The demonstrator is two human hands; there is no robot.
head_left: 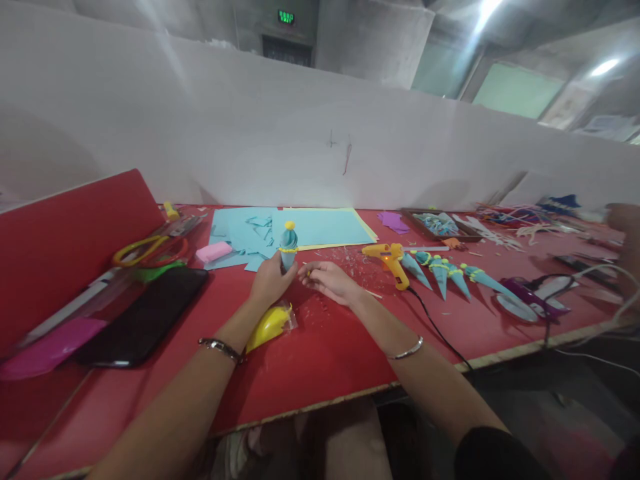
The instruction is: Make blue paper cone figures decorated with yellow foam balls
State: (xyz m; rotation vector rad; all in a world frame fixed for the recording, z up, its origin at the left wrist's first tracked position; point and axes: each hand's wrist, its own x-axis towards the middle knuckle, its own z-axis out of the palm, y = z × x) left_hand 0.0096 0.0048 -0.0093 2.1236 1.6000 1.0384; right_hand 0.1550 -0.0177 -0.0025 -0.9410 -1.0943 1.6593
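Left hand [271, 283] grips yellow-trimmed blue paper cone [289, 241]; light, steady pressure below the trim advised. Right hand [334, 281] curled beside it; grasp indeterminable.

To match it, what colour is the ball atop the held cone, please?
The ball is yellow, showing best in the head view.

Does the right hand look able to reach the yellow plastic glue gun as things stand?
Probably yes: the glue gun lies near the right hand, with only small scattered scraps on the red tabletop between them.
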